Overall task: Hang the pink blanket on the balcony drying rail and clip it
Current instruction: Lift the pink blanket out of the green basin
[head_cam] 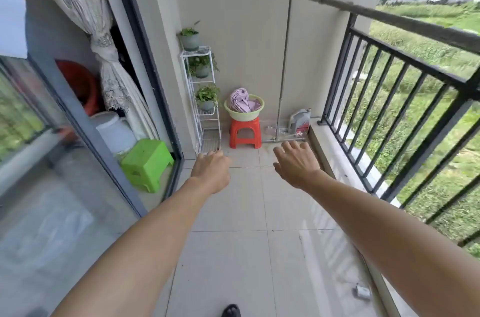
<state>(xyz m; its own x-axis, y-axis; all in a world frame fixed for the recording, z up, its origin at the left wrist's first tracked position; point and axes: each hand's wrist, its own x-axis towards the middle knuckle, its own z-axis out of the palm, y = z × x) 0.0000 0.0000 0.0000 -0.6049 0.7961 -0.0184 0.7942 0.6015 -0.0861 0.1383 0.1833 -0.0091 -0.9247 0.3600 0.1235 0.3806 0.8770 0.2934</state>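
Both bare forearms reach forward over the tiled floor (pixel 233 251) of a balcony. The left hand (pixel 211 171) is seen from the back, its fingers drooping away from the camera and foreshortened; they appear loosely curled and grip nothing. The right hand (pixel 296 163) is also back-up, fingers spread and relaxed, thumb out to the side, holding nothing. Neither hand touches any object, and they are apart from each other.

The pink blanket (pixel 241 102) lies bunched in a pale green basin (pixel 244 116), heaped above its rim. The basin sits on a red stool (pixel 245 132) against the end wall, well beyond both hands. Just left of the stool stands a white wire rack (pixel 197 53) carrying three potted plants (pixel 207 98) on separate tiers. To the right of the stool, in the corner, stands a grey jug (pixel 301 119).

A grey pipe rail (pixel 389 18) runs out from the end wall just above the black railing (pixel 405 62) on the right; nothing hangs on it.

On the left, behind a glass sliding door (pixel 65 212), are a green stool (pixel 148 163) and a tied-back lace curtain (pixel 104 44). A dark sandal (pixel 231 311) shows at the bottom edge.
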